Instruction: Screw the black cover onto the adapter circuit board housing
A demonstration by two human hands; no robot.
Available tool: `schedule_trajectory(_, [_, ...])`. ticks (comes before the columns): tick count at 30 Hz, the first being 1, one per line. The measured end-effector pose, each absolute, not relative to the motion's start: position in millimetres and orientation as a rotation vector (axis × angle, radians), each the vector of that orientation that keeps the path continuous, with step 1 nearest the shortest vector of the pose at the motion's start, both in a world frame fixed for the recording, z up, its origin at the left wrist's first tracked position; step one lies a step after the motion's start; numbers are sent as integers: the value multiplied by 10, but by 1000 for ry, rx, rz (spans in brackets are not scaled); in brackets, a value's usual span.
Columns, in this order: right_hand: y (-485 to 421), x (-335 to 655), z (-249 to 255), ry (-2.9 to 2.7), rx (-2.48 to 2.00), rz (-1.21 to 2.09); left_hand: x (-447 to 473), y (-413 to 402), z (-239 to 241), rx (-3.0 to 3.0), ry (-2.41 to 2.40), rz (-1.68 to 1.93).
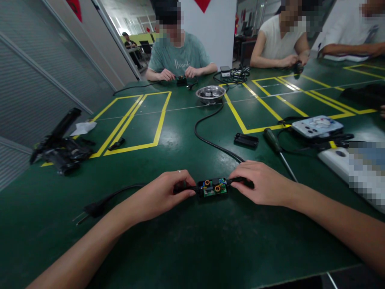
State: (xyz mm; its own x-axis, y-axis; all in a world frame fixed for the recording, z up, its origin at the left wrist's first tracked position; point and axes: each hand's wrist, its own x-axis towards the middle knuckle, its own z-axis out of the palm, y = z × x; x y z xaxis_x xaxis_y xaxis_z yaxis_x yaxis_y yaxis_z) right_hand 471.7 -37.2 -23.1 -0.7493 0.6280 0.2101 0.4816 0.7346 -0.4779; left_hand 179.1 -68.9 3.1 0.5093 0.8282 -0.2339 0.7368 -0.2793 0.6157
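In front of me an uncovered black case with a green circuit board [215, 188] lies on the green table; copper coils show on the board. My left hand [168, 190] is closed on the black cable at the case's left end. That cable runs left to a power plug [94, 208] beside my forearm. At the right end my right hand [260, 182] pinches the other black cable [215, 145], which curves away toward a steel bowl. A black plastic cover [246, 140] lies beyond my right hand. Near my right wrist is a screwdriver [279, 152] with a dark handle.
The steel bowl [210, 94] holds small parts. Wrapped black items [63, 150] lie at the left, a patterned phone-like device [317, 126] and a white object [349, 168] at the right. Across the table, a person in a green shirt [180, 52] handles a similar case; others sit further right.
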Motion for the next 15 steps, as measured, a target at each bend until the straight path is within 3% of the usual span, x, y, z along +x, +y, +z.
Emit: schedule_trajectory(15, [-365,4711,-271,-2577,-880,548,1783,-672,-10,2177,1294,232])
